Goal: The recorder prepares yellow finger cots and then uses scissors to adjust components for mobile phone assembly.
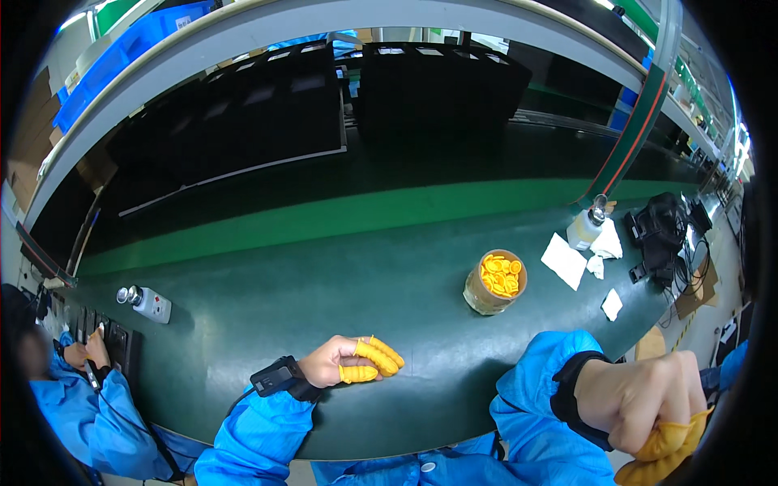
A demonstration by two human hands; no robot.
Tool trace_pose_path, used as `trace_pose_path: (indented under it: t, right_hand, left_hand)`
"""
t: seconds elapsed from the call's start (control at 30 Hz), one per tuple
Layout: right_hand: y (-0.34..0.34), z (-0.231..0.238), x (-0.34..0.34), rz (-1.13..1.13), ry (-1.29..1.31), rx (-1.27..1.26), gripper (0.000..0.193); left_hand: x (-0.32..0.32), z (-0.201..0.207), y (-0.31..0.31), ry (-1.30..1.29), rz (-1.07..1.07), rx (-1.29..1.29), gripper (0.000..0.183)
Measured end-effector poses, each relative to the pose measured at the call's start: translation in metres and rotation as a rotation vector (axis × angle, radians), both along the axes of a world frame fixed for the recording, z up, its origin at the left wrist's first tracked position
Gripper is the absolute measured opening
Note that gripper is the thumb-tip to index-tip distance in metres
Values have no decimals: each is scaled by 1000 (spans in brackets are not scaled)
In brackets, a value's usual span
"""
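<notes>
My left hand (344, 363) rests over the green table, palm turned inward. Yellow finger cots (379, 356) cover its thumb and fingers, which are loosely bent with a gap by the thumb and nothing visible between them. My right hand (644, 397) is raised close at the lower right, beyond the table's edge. Its fingers are curled down and together, with yellow finger cots (668, 441) on the tips; whatever they may hold is hidden. A round brown tub (485, 301) of loose yellow finger cots (501, 275) stands on the table between my hands, farther back.
A white bottle (152, 305) stands at the left; another bottle (582, 231) is at the right among white wipes (564, 261). Black equipment with cables (660, 231) lies at the right edge. A co-worker's hands (91, 350) are far left. A shelf (405, 14) spans overhead.
</notes>
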State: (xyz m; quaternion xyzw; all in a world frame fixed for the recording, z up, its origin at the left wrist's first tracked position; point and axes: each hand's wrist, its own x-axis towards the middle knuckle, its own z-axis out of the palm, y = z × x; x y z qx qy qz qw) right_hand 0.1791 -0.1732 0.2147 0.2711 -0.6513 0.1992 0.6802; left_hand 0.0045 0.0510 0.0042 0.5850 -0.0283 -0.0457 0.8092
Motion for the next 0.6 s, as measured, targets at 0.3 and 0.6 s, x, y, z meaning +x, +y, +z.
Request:
trace_pose_path:
  t: [0.3,0.6]
  right_hand:
    - [-19,-13,14,20,-55,-163,33]
    - [-11,-5,-10,70,138,-162,16]
  left_hand:
    - [-2,0,1,-19,-3,3,26]
    - [1,10,-1,-20,-20,86,22]
